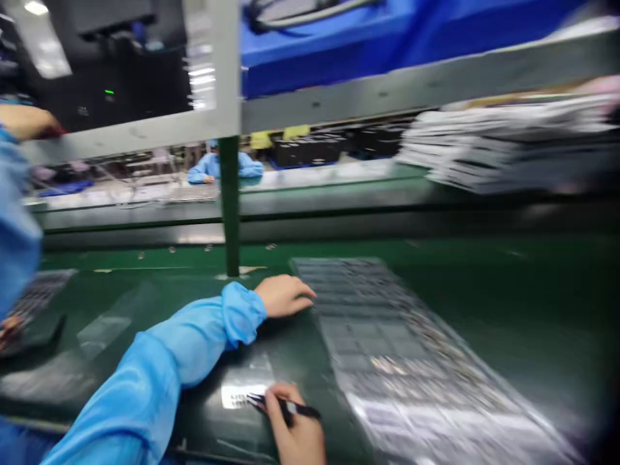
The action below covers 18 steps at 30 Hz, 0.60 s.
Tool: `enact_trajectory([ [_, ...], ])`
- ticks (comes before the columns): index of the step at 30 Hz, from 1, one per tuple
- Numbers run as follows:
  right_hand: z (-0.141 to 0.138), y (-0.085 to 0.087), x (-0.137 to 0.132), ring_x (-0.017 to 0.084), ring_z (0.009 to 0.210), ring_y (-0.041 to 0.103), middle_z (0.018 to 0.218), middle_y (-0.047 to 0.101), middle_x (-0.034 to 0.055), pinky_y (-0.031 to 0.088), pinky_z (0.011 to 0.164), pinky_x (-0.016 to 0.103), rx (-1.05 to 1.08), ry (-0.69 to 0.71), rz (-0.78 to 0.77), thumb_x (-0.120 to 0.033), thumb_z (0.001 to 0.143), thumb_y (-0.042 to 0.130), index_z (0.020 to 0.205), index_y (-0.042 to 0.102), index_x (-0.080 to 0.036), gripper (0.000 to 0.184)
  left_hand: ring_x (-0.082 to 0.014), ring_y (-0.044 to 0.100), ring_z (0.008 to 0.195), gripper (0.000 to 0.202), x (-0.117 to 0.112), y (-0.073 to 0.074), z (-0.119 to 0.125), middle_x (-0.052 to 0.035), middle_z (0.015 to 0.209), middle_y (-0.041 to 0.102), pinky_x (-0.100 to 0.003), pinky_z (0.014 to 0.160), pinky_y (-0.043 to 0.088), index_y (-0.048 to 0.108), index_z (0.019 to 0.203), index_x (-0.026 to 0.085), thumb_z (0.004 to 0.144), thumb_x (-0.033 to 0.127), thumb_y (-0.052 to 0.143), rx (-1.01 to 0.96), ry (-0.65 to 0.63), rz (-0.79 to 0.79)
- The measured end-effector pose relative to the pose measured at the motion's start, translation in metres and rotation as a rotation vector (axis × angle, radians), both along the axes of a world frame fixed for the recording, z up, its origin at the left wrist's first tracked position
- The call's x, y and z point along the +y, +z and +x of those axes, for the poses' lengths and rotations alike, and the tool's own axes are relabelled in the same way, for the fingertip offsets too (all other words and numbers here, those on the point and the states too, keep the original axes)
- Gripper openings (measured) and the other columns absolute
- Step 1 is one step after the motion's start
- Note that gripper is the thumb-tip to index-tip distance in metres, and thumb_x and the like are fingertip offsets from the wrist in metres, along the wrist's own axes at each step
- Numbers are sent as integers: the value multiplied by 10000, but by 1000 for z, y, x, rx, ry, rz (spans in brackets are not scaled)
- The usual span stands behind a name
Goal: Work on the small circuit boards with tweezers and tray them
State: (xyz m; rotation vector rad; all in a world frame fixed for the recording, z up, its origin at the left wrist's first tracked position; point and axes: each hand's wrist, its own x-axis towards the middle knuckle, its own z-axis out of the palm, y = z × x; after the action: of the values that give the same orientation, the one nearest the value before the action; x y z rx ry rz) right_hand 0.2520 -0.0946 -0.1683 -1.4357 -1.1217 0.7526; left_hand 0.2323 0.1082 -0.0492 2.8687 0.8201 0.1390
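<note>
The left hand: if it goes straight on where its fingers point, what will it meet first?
Likely the compartmented tray, beside the fingertips of the left hand; blur leaves any gap unclear.

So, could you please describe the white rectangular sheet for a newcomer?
On the dark green bench, find the right hand. At the tip of its slim black tool lies the white rectangular sheet, set apart from the translucent film farther left by its black marks.
</note>
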Motion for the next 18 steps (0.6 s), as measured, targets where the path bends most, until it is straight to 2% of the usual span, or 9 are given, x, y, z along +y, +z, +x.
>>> enact_trajectory([
  [4,5,12,4,172,622,623,644,639,27,456,593,223,7,12,-27,-424,866,520,720,609,-186,294,-218,603,1084,266,20,-18,57,-58,1140,668,-315,914,485,647,1121,203,937,267,465,27,-33,12],
  [8,5,17,4,156,641,613,650,631,7,412,606,217,-25,11,-85,-358,867,535,743,609,-184,226,-237,610,1051,248,21,-31,112,-71,1096,672,-325,861,504,672,1068,214,913,220,479,52,-105,45],
  [11,5,18,2,178,677,611,682,650,7,407,623,233,-54,6,-104,-368,847,559,759,635,-203,202,-231,600,1056,246,8,-36,150,-62,1077,667,-305,840,506,681,1044,237,908,209,478,70,-190,57],
  [13,4,15,1,212,731,619,740,672,20,428,654,258,-53,-11,-122,-388,828,572,848,672,-227,190,-228,592,1064,256,-4,-37,174,-60,1081,658,-303,836,506,679,1048,245,912,202,465,80,-259,52],
  [16,0,3,2,270,837,627,844,692,56,463,733,316,-21,-81,-161,-425,779,607,977,700,-246,282,-221,574,1084,262,-27,-38,206,-58,1098,643,-309,852,503,661,1080,258,915,189,470,100,-385,28],
  [18,-2,-9,1,288,855,625,855,688,78,476,750,336,8,-135,-195,-461,727,639,916,717,-223,314,-222,564,1090,237,-43,-38,222,-64,1111,628,-345,880,499,640,1105,238,918,204,500,120,-475,1],
])
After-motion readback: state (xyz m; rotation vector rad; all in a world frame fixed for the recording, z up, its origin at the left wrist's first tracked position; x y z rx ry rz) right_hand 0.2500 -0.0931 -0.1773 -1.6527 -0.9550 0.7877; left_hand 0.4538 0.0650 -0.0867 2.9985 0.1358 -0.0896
